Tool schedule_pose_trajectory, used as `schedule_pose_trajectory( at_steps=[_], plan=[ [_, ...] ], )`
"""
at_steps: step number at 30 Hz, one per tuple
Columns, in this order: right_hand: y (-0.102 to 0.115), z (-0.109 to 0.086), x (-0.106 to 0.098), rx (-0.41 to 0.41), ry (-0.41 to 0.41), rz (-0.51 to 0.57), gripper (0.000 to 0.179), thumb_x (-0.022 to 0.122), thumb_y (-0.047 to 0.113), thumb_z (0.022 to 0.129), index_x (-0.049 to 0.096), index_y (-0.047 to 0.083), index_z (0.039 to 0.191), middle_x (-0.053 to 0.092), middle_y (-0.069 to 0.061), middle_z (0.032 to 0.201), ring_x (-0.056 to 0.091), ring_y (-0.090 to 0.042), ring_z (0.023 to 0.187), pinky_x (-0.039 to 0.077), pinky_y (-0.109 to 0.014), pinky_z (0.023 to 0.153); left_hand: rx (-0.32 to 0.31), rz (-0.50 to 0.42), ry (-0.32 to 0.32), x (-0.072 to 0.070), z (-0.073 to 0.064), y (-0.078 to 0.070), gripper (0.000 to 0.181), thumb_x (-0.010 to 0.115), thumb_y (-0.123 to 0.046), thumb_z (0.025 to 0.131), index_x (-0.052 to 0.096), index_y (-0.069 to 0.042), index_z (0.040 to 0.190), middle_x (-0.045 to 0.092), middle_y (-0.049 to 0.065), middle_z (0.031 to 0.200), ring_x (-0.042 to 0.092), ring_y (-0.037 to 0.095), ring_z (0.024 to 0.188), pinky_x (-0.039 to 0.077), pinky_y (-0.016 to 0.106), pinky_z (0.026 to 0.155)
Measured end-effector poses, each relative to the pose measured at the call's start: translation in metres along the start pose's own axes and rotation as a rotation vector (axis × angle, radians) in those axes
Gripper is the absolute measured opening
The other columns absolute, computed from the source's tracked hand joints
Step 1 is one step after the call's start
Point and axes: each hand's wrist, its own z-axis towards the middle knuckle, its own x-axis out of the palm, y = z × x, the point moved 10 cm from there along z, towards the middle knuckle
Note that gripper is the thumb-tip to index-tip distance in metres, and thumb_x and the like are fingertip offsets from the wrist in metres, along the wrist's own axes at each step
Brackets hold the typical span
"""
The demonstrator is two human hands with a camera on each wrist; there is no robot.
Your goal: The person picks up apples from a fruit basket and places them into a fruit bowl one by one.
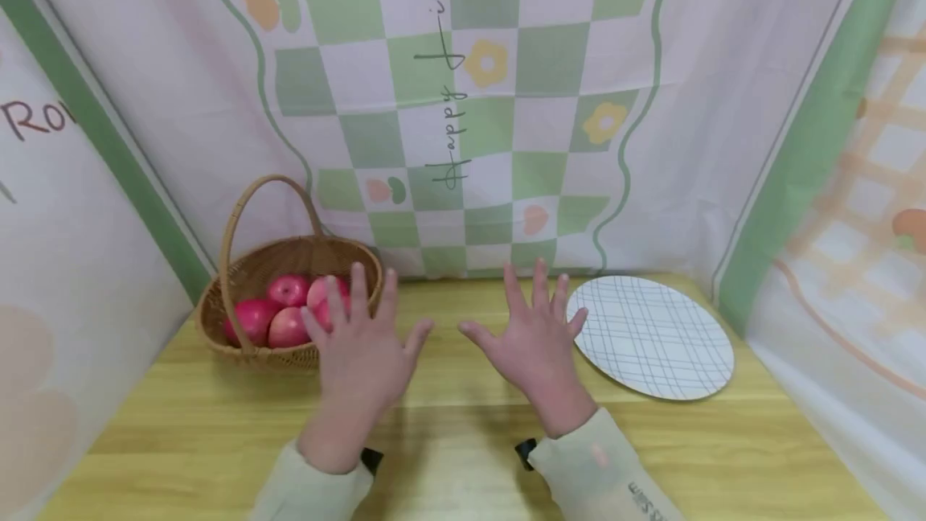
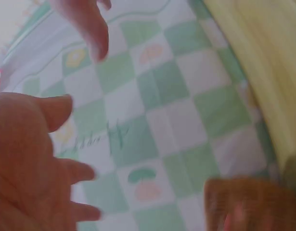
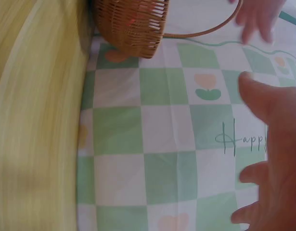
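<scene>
Both hands are held up over the table with fingers spread and nothing in them. In the head view my left hand [image 1: 365, 364] overlaps the front right side of a wicker basket [image 1: 217, 316]. Several red apples [image 1: 289, 328] lie inside that basket, some partly hidden behind the fingers. My right hand [image 1: 538, 348] is just left of a white oval plate [image 1: 654, 336] with a thin dark line grid, its little finger overlapping the rim. The left wrist view shows the basket [image 2: 253, 204] blurred at the bottom right; in the right wrist view the basket [image 3: 133, 26] appears at the top.
The wooden table [image 1: 463, 457] has a light, yellowish grain. A cloth backdrop [image 1: 481, 127] with green and white checks stands right behind it. More printed cloth walls [image 1: 72, 264] close in the left and right sides. The basket's tall arched handle [image 1: 233, 223] rises near the backdrop.
</scene>
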Motion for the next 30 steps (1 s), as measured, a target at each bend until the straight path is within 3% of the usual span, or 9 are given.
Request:
schedule_pose_trajectory(
  at_steps=[3,7,9,10,12,15,19,23,30],
  plan=[
    [0.009,0.004,-0.007,-0.037,-0.039,0.106,0.109,0.051,0.082,0.079,0.010,0.025,0.162,-0.003,-0.019,0.164,-0.008,-0.052,0.143,-0.001,-0.080,0.098,0.029,-0.128,-0.206,-0.034,-0.007,0.022,0.086,0.038,-0.069,0.095,0.005,-0.026,0.162,-0.016,0.009,0.163,-0.022,0.038,0.144,-0.019,0.062,0.105],
    [0.020,0.012,-0.014,-0.074,-0.058,0.278,0.110,0.060,0.075,0.080,0.006,0.026,0.162,-0.007,-0.012,0.165,-0.006,-0.050,0.144,0.001,-0.079,0.100,0.147,-0.361,-0.635,-0.086,-0.026,0.055,0.089,0.048,-0.066,0.094,0.005,-0.029,0.162,-0.006,0.013,0.165,-0.007,0.038,0.148,-0.004,0.062,0.112],
    [0.026,0.016,-0.018,-0.086,-0.059,0.381,0.109,0.063,0.072,0.081,0.005,0.027,0.162,-0.009,-0.008,0.165,-0.006,-0.047,0.145,0.003,-0.078,0.102,0.157,-0.473,-0.744,-0.099,-0.034,0.078,0.091,0.057,-0.061,0.092,0.006,-0.030,0.162,-0.003,0.009,0.165,-0.004,0.033,0.149,0.002,0.061,0.112],
    [0.029,0.018,-0.019,-0.089,-0.053,0.434,0.109,0.064,0.071,0.081,0.005,0.028,0.162,-0.010,-0.005,0.165,-0.007,-0.043,0.146,0.005,-0.076,0.103,0.126,-0.518,-0.757,-0.101,-0.035,0.091,0.094,0.061,-0.058,0.092,0.004,-0.031,0.162,-0.004,0.007,0.165,-0.005,0.031,0.149,0.004,0.063,0.112],
    [0.035,0.022,-0.021,-0.096,-0.037,0.556,0.106,0.066,0.067,0.083,0.005,0.030,0.161,-0.010,0.000,0.165,-0.008,-0.037,0.147,0.007,-0.072,0.107,0.005,-0.629,-0.700,-0.099,-0.033,0.119,0.101,0.069,-0.050,0.089,0.001,-0.032,0.161,-0.011,0.003,0.165,-0.008,0.026,0.148,0.007,0.065,0.111],
    [0.046,0.028,-0.022,-0.101,-0.015,0.712,0.104,0.068,0.062,0.084,0.005,0.032,0.161,-0.008,0.008,0.164,-0.006,-0.026,0.148,0.011,-0.065,0.110,-0.225,-0.773,-0.537,-0.080,-0.030,0.160,0.108,0.073,-0.045,0.088,-0.007,-0.035,0.160,-0.020,-0.004,0.162,-0.011,0.022,0.147,0.010,0.068,0.108],
    [0.062,0.035,-0.023,-0.135,-0.011,0.825,0.103,0.071,0.060,0.083,0.007,0.035,0.160,-0.004,0.012,0.163,0.000,-0.019,0.148,0.011,-0.058,0.114,-0.414,-0.879,-0.371,-0.049,-0.026,0.192,0.111,0.070,-0.052,0.087,-0.017,-0.040,0.156,-0.027,-0.001,0.161,-0.017,0.028,0.146,0.007,0.066,0.110],
    [0.077,0.041,-0.017,-0.140,0.021,0.926,0.102,0.069,0.064,0.082,0.010,0.038,0.160,0.002,0.014,0.163,0.004,-0.018,0.148,0.011,-0.055,0.114,-0.502,-0.923,-0.254,-0.020,-0.022,0.206,0.115,0.069,-0.055,0.087,-0.024,-0.037,0.153,-0.033,0.006,0.158,-0.021,0.035,0.144,0.001,0.063,0.111],
    [0.108,0.050,0.006,-0.161,0.136,1.096,0.106,0.065,0.076,0.073,0.011,0.044,0.158,0.007,0.019,0.162,0.016,-0.028,0.147,0.020,-0.050,0.113,-0.553,-1.005,-0.162,0.013,-0.012,0.215,0.113,0.068,-0.055,0.087,-0.019,-0.034,0.156,-0.032,0.005,0.159,-0.016,0.042,0.144,0.003,0.062,0.111]
  ],
)
